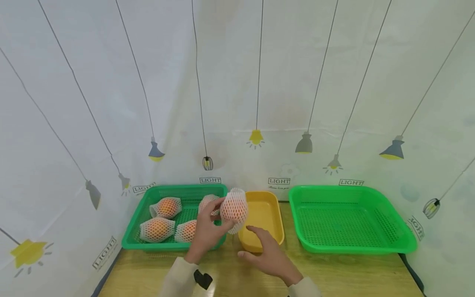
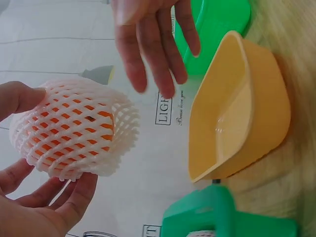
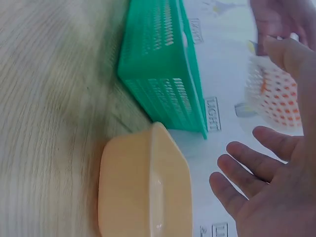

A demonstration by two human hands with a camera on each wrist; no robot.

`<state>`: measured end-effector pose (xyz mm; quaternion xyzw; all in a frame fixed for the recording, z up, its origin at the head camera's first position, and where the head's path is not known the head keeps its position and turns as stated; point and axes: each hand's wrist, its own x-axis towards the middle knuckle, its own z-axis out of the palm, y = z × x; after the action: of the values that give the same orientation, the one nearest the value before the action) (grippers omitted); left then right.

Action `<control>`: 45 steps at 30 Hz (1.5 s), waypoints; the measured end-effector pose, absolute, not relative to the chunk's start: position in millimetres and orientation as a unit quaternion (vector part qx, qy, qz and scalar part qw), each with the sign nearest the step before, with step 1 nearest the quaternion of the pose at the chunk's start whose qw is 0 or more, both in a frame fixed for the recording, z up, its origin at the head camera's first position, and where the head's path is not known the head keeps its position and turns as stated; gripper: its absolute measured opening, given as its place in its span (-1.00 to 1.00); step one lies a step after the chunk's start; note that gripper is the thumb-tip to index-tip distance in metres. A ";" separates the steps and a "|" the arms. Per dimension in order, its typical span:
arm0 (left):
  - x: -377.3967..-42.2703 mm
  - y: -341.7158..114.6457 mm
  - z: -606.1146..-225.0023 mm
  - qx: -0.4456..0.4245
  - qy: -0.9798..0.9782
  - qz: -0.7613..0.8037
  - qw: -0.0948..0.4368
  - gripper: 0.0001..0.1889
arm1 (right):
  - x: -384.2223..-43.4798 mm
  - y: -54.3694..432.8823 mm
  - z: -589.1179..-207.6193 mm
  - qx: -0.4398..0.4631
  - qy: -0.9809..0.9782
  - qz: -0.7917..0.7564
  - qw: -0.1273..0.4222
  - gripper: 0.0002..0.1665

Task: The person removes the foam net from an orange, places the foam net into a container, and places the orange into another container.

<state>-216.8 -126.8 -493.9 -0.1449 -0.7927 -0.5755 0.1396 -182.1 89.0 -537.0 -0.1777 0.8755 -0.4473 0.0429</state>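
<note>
An orange fruit in a white foam net (image 1: pixel 234 208) is held up in my left hand (image 1: pixel 208 231), thumb on one side and fingers on the other. In the left wrist view the orange skin of this netted fruit (image 2: pixel 74 126) shows through the mesh. My right hand (image 1: pixel 269 253) is just to the right of the fruit, apart from it, its fingers extended and holding nothing. Beneath the hands stands a yellow plastic bin (image 1: pixel 259 214). In the right wrist view the right hand's spread fingers (image 3: pixel 247 170) show near the netted fruit (image 3: pixel 276 96).
At the left, a dark green basket (image 1: pixel 172 246) holds several more netted fruits, one netted fruit (image 1: pixel 157 230) near its front. To the right is a bright green basket (image 1: pixel 337 222). Behind stands a wall sheet (image 1: pixel 237 82) printed with lamps. A wooden table (image 1: pixel 230 274) carries everything.
</note>
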 end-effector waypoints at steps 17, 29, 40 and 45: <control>-181.0 -81.8 -571.7 -0.144 -0.716 -0.681 0.056 -0.35 | -160.2 119.3 -557.0 -0.066 0.802 -0.594 0.012 0.06; -154.9 -75.8 -611.0 -0.175 -0.704 -0.688 -0.021 -0.35 | -142.9 126.6 -586.0 -0.029 0.783 -0.619 0.061 0.03; -145.3 -75.4 -635.1 -0.162 -0.720 -0.670 -0.082 -0.19 | -138.7 136.2 -616.6 -0.062 0.805 -0.584 0.080 -0.23; -144.4 -76.1 -646.1 -0.179 -0.731 -0.652 -0.092 -0.15 | -133.8 137.1 -629.6 -0.077 0.803 -0.587 0.066 -0.23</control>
<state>-144.4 -76.1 -646.1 -0.1785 -0.7315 -0.6517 -0.0918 -133.8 137.1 -629.6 -0.0775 0.8029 -0.5873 0.0663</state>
